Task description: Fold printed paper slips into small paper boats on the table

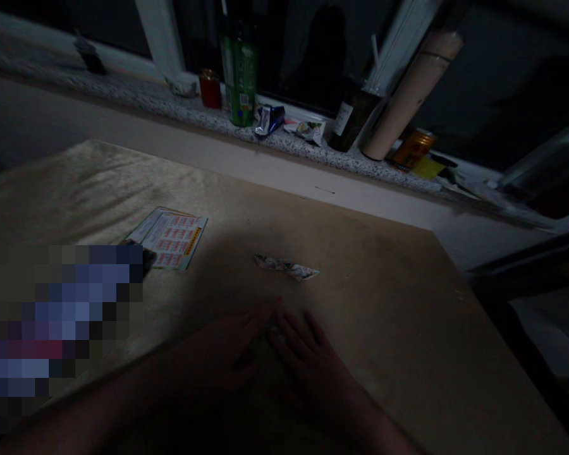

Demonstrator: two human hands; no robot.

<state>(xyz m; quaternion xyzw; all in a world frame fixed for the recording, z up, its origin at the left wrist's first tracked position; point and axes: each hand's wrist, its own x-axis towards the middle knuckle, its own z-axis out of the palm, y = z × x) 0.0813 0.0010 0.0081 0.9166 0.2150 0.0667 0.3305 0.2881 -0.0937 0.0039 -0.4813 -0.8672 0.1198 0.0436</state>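
My left hand rests low over the table in dim light, its fingers stretched forward and its thumb apart. Beside it, my right hand lies flat with the fingers extended, and the fingertips of both hands come close together. A small pale patch shows between them, too dark to make out; anything under the palms is hidden. Just beyond the fingertips lies a narrow piece of folded printed paper, touched by neither hand. Farther left are printed sheets with rows of red print.
The table has a cloth-like cover at left. On the speckled windowsill stand a green bottle, a red can, a dark bottle, a tall pinkish cylinder and an orange can, plus crumpled wrappers. Blurred blocks cover the left.
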